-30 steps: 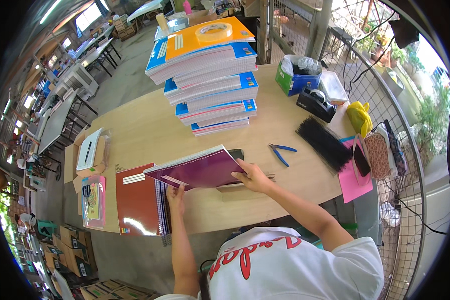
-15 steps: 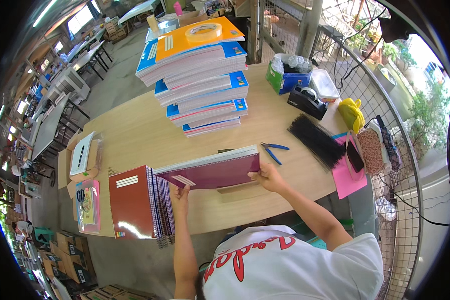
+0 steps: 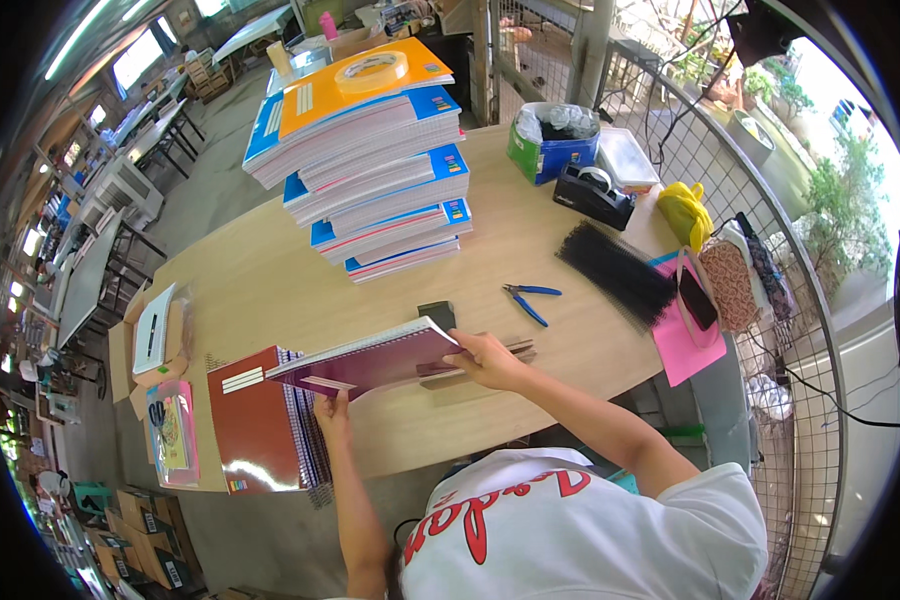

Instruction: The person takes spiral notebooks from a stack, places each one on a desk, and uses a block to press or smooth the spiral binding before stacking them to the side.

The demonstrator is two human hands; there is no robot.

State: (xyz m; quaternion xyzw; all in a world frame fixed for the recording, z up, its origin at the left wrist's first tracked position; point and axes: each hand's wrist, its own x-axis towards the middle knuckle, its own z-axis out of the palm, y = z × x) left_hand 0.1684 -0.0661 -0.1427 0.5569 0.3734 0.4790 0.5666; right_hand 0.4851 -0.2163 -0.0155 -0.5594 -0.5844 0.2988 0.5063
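Observation:
A maroon-covered notebook (image 3: 395, 364) is held tilted above the near side of the table, its white page edges facing up. My left hand (image 3: 333, 415) pinches its lower left edge, thumb on the cover. At the opposite end, my right hand (image 3: 487, 360) grips the right edge. The notebook's left corner overlaps a stack of brick-red spiral notebooks (image 3: 257, 425), whose coils line the right side. Just behind the held notebook lies a small dark block (image 3: 436, 314), partly hidden. Some flat dark strips (image 3: 518, 352) show beside my right hand.
Blue-handled nippers (image 3: 530, 300) and black binding coils (image 3: 615, 275) lie to the right. A tall notebook stack (image 3: 375, 180) with a tape roll (image 3: 372, 72) on top stands at the back. Also there are a tape dispenser (image 3: 592, 196), a pink sheet (image 3: 682, 350) and, left, an open carton (image 3: 125, 345).
Both hands have moved the maroon notebook left, toward the brick-red stack. The dark block and strips behind it show more now. The whole view has shifted slightly.

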